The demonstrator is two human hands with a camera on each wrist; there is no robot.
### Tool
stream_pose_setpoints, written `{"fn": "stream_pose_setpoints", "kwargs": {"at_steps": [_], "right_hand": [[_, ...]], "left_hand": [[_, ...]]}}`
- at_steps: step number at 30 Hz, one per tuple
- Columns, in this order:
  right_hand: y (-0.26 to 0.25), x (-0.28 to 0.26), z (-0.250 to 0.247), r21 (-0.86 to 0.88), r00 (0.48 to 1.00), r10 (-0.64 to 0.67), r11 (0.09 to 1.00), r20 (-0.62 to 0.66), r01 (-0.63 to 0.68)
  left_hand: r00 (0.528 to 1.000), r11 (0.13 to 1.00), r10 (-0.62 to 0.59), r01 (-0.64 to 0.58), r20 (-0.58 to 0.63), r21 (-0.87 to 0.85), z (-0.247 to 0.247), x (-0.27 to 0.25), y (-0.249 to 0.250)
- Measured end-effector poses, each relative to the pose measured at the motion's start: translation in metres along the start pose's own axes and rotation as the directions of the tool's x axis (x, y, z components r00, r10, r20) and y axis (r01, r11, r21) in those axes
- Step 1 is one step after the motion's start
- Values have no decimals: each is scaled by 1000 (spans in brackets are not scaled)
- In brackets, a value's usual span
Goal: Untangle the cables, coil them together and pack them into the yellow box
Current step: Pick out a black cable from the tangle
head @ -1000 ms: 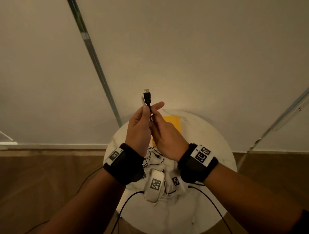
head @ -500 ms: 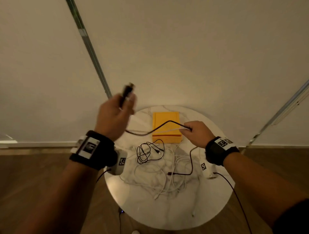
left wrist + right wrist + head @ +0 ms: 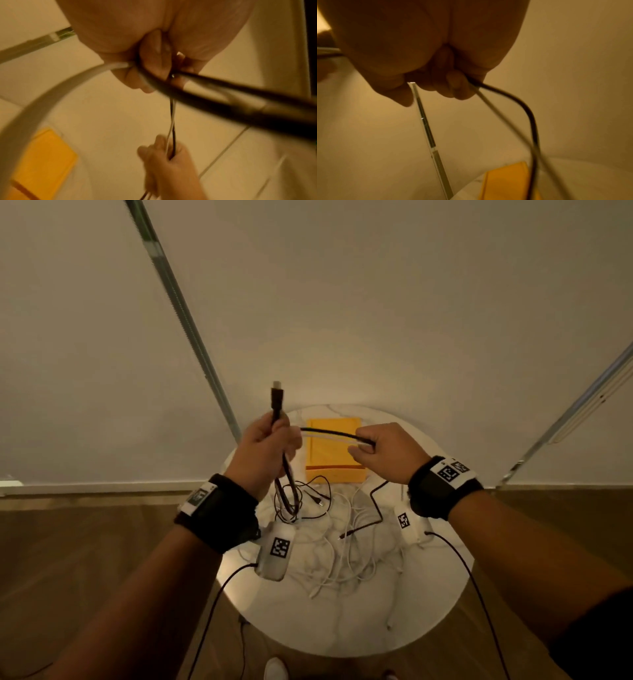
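Note:
My left hand grips a black cable with its plug pointing up; a loop of it hangs down below the fist. A white cable runs beside the black one from that hand to my right hand, which holds both strands; the left wrist view shows the same pair stretched between the hands. The yellow box lies closed at the far side of the round table, under the stretched cables. A tangle of white cables and a thin black cable lies mid-table.
The table is small and round, with wooden floor around it and a pale wall behind. Black leads run from the wrist cameras over the table edge. A shoe tip shows below the near rim.
My left hand has come down and right toward the box, now with a loop hanging from it. The right hand rose slightly, and the span between the hands has shortened and straightened.

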State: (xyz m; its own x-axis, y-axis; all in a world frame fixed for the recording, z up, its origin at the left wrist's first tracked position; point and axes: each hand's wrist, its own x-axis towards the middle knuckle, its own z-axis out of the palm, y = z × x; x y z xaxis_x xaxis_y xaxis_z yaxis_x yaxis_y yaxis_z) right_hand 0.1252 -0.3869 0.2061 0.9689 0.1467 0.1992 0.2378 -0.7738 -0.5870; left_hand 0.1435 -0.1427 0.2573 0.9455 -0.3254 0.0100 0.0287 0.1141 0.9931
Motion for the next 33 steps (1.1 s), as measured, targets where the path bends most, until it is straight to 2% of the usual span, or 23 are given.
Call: {"fn": "stream_pose_setpoints", "kwargs": {"at_steps": [2, 5, 7, 9, 13, 16, 18, 21, 24, 27, 29, 33], "right_hand": [[14, -1, 0, -14, 999, 34, 999, -22, -34], [44, -6, 0, 21, 986, 150, 989, -76, -149], [71, -15, 0, 32, 958, 267, 964, -105, -265], [102, -29, -1, -41, 936, 343, 937, -77, -347], [153, -55, 0, -213, 897, 442, 876, 2, -432], [166, -57, 1, -214, 875, 481, 851, -55, -480], [167, -53, 0, -189, 868, 490, 847, -87, -497], [166, -43, 3, -130, 869, 482, 860, -114, -493], [168, -38, 13, -193, 872, 482, 851, -85, -489], [176, -47, 31, -227, 848, 528, 822, -39, -522], [185, -60, 45, -235, 818, 573, 802, 49, -548], [206, -91, 71, -236, 692, 674, 739, 258, -631]], "left_hand": [[991, 981, -38, 12, -128, -194, -9, 2, 16], [962, 956, -29, -53, -272, -290, -23, 4, 32], [939, 935, -19, -105, -344, -338, -30, 4, 39], [908, 918, -27, -143, -419, -370, -37, 5, 44], [829, 924, -48, -176, -558, -340, -49, 5, 40], [755, 903, -75, -226, -651, -365, -59, 5, 37], [727, 903, -66, -248, -683, -351, -65, 5, 37], [714, 923, 0, -269, -700, -275, -65, 2, 35], [708, 942, 86, -288, -701, -175, -59, -3, 32], [725, 947, 139, -297, -675, -123, -58, -7, 30], [743, 954, 161, -287, -650, -91, -60, -11, 26], [770, 968, 202, -250, -605, 5, -64, -16, 17]]}}
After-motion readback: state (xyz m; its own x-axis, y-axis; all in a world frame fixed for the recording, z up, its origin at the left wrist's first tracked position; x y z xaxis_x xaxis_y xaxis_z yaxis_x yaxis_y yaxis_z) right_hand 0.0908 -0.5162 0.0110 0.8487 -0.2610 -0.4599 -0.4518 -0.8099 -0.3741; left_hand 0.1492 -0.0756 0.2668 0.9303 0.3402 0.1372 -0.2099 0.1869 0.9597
